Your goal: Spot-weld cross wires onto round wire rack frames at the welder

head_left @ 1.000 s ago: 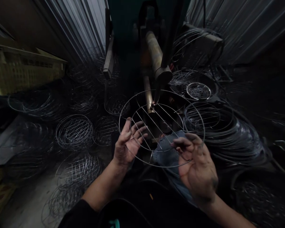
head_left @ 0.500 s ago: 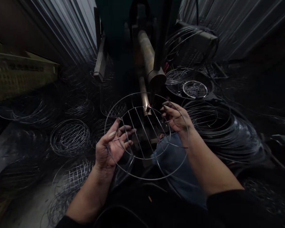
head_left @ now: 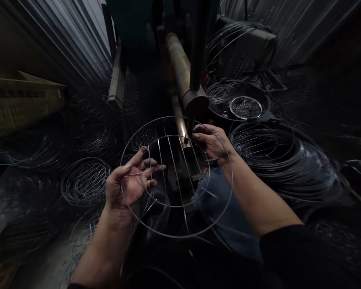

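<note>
A round wire grille (head_left: 177, 235), two rings crossed by straight rods, lies flat in front of me under a spot-welding machine. My left hand (head_left: 128, 182) supports its left side from below, thumb over the outer ring and fingers curled under the rods. My right hand (head_left: 213, 140) reaches over the grille's far right part and pinches the wire beside the weld point. The upper electrode (head_left: 195, 105) hangs just above that spot, and the brass lower arm (head_left: 180, 126) runs beneath the grille. My knee in blue jeans (head_left: 218, 200) shows through the wires.
Several finished wire grilles (head_left: 86, 180) lie heaped on the floor at left. Stacked wire rings (head_left: 285, 158) pile up at right, with a small wire disc (head_left: 245, 107) behind them. Corrugated metal walls close both sides; a yellowish crate (head_left: 21, 102) stands far left.
The grille has been turned and shifted left under the electrode. My right hand moved from the near right rim up to the far side beside the weld point.
</note>
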Tool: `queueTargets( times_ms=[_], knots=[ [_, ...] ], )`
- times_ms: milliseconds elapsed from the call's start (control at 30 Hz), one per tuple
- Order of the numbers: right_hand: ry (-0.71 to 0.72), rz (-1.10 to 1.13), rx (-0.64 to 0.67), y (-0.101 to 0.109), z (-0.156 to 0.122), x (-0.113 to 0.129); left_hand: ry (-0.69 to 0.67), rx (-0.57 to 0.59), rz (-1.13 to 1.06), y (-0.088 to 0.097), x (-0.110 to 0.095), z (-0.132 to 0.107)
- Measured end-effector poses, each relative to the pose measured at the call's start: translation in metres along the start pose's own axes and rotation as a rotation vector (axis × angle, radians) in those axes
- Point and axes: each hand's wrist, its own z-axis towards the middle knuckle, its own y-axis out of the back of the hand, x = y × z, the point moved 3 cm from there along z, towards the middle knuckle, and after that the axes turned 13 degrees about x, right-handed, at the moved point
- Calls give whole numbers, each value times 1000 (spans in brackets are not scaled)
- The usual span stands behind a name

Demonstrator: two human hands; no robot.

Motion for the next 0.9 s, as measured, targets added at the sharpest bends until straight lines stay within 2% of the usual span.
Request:
queueTargets(
  times_ms=[133, 300, 467, 900],
  knots=[
    [69, -14, 4, -5, -7, 1, 19, -4, 49, -3, -4, 3],
    [106, -9, -131, -10, -14, -1, 16, 14, 45, 0, -5, 2],
    [103, -116, -203, -10, -16, -1, 5, 21, 47, 5, -6, -1],
    [138, -291, -265, -17, -15, 10, -4, -3, 54, 8, -16, 7]
  ],
)
